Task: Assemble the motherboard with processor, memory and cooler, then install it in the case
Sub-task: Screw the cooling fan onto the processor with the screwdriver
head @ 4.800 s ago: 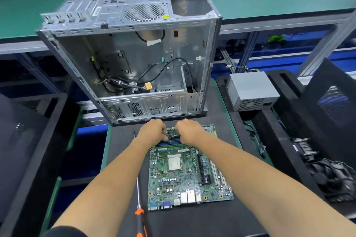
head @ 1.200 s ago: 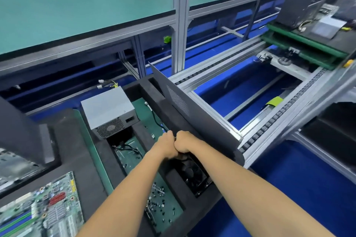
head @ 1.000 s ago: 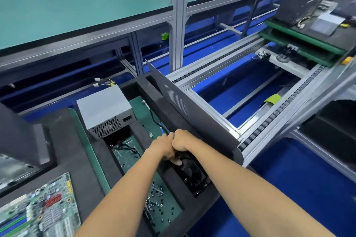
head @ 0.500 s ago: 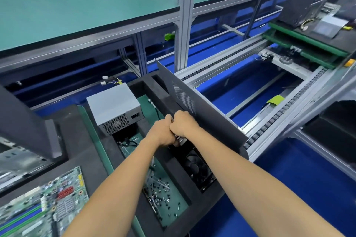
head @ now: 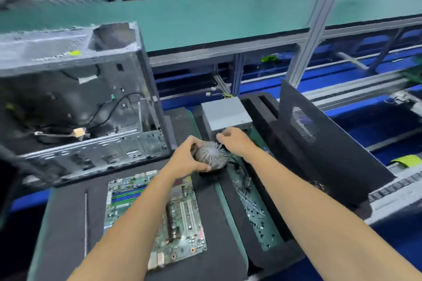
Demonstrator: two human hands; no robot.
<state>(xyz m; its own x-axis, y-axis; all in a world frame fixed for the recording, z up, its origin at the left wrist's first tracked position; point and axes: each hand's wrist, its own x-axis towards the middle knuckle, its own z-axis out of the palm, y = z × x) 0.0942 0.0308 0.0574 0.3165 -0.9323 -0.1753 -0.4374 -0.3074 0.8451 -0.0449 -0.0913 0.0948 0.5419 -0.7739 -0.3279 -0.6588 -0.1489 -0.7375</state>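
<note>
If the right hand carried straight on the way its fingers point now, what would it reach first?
The right hand points left, toward the cooler gripped by the left hand. It would likely meet the cooler's fins first, though depth between them is unclear.

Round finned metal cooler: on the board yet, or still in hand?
In hand. Left hand grips the finned cooler beside the green motherboard.

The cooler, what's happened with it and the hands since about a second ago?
The cooler is out of its slot in the foam tray: the left hand grips it, finned side up, between the tray and the motherboard. The right hand, which was pressed against the left one over the slot, is now beside it with curled fingers. The power supply, motherboard and case stayed put.
</note>
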